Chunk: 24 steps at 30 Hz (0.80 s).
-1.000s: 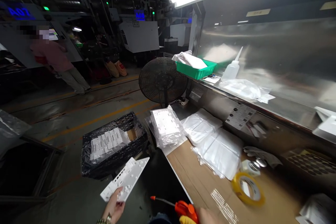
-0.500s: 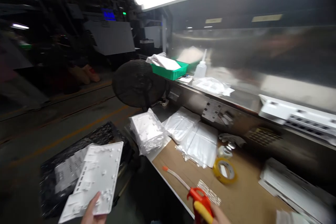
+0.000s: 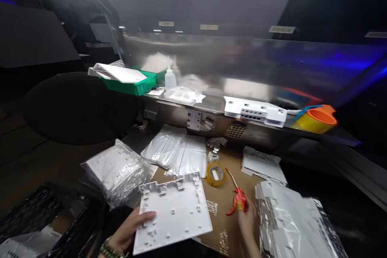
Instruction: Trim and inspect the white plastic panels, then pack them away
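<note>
In the head view, the left hand (image 3: 130,227) is clamped on a white panel (image 3: 173,213) by its left side, thumb pressed on the studded face and the other fingers hidden behind it. The panel is in front of the person, near the bench's close edge, tilted with its studs toward the camera; I cannot tell whether its lower edge touches anything. The right hand (image 3: 248,219) is wrapped around the grip of a red blow gun (image 3: 240,196) over the brown work surface (image 3: 222,221), to the right of the panel and apart from it. The gun's thin nozzle points up and away from the person, off the panel; whether its lever is squeezed, I cannot tell. A tape roll (image 3: 222,174) lies just beside the nozzle, with clear sleeves (image 3: 190,157) beyond the panel, a bagged stack (image 3: 113,169) to the left and a wrapped pile (image 3: 287,217) to the right of the right hand. To handle this well, I would keep the thumb near the rim and off the small clips, which look easy to bend, and support the panel from behind so that it does not flex. The nozzle is best kept clear of the panel's face, the left hand and those light sleeves, which a puff could probably scatter.
</note>
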Each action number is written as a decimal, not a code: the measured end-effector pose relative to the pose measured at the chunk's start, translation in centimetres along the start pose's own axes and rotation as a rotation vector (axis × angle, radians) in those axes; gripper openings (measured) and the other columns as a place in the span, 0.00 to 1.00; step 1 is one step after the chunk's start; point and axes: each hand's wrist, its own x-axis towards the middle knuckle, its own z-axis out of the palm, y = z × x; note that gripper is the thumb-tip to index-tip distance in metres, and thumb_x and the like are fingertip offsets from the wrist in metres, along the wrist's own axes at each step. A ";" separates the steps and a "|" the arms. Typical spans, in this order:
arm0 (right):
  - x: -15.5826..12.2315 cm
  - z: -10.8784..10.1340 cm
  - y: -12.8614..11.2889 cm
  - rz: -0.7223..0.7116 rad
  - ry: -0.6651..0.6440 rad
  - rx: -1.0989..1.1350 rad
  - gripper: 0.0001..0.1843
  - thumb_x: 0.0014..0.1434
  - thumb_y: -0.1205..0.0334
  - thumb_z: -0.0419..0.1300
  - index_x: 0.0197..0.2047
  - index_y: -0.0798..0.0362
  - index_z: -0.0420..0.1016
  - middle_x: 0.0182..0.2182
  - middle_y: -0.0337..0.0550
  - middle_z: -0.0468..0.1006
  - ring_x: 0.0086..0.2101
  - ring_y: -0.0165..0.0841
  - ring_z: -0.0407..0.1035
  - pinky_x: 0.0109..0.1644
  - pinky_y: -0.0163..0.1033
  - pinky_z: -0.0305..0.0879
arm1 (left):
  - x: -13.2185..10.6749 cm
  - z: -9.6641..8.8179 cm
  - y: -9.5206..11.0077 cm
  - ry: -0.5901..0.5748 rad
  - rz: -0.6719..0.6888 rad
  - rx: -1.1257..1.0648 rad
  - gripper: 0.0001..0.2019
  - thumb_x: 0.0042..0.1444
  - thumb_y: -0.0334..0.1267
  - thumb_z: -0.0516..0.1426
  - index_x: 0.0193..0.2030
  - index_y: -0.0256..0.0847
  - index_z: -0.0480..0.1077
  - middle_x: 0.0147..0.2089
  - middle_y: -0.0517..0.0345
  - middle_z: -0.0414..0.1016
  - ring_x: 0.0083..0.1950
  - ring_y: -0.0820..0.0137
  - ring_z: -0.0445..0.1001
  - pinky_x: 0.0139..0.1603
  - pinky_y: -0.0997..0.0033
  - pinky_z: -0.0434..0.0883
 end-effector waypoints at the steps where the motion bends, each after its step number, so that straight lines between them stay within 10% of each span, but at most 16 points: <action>1: -0.8 0.3 -0.4 0.006 -0.023 0.023 0.35 0.40 0.34 0.65 0.43 0.52 0.75 0.51 0.54 0.79 0.63 0.55 0.62 0.62 0.54 0.64 | 1.3 1.3 0.3 -0.078 -0.006 0.067 0.34 0.41 0.44 0.74 0.55 0.34 0.75 0.45 0.39 0.85 0.43 0.49 0.84 0.46 0.55 0.79; 6: -6.0 0.7 -3.9 0.240 -0.309 0.296 0.35 0.53 0.31 0.63 0.45 0.56 0.82 0.42 0.54 0.84 0.52 0.51 0.76 0.54 0.52 0.72 | 6.8 6.5 1.1 -0.304 -0.047 0.289 0.26 0.39 0.45 0.75 0.43 0.32 0.78 0.44 0.36 0.84 0.44 0.50 0.83 0.47 0.55 0.77; 9: -7.4 -0.4 -6.2 0.435 -0.415 0.568 0.37 0.48 0.36 0.72 0.49 0.58 0.80 0.40 0.54 0.85 0.48 0.51 0.79 0.51 0.53 0.75 | 10.4 8.9 1.4 -0.333 -0.018 0.427 0.25 0.55 0.59 0.63 0.41 0.33 0.78 0.41 0.39 0.83 0.43 0.53 0.82 0.48 0.52 0.76; 12: -7.0 -2.5 -7.6 0.445 -0.264 0.676 0.40 0.45 0.40 0.76 0.54 0.56 0.77 0.42 0.51 0.86 0.46 0.51 0.80 0.49 0.53 0.77 | 14.7 10.1 1.6 -0.234 0.111 0.578 0.23 0.67 0.57 0.52 0.44 0.37 0.75 0.44 0.49 0.81 0.46 0.60 0.80 0.54 0.51 0.74; 16: -6.8 -5.5 -8.8 0.420 -0.098 0.714 0.41 0.51 0.41 0.72 0.61 0.54 0.72 0.47 0.49 0.85 0.49 0.49 0.79 0.51 0.52 0.78 | 19.5 9.6 1.7 -0.152 0.288 0.803 0.13 0.63 0.44 0.61 0.49 0.39 0.74 0.58 0.49 0.75 0.59 0.58 0.73 0.61 0.46 0.70; 24: -8.7 -8.6 -11.1 0.365 -0.007 0.727 0.42 0.56 0.41 0.68 0.69 0.51 0.66 0.51 0.48 0.84 0.50 0.49 0.79 0.54 0.52 0.77 | 22.8 8.3 2.2 -0.128 0.384 1.015 0.15 0.65 0.43 0.60 0.55 0.42 0.72 0.58 0.49 0.74 0.55 0.60 0.75 0.55 0.51 0.75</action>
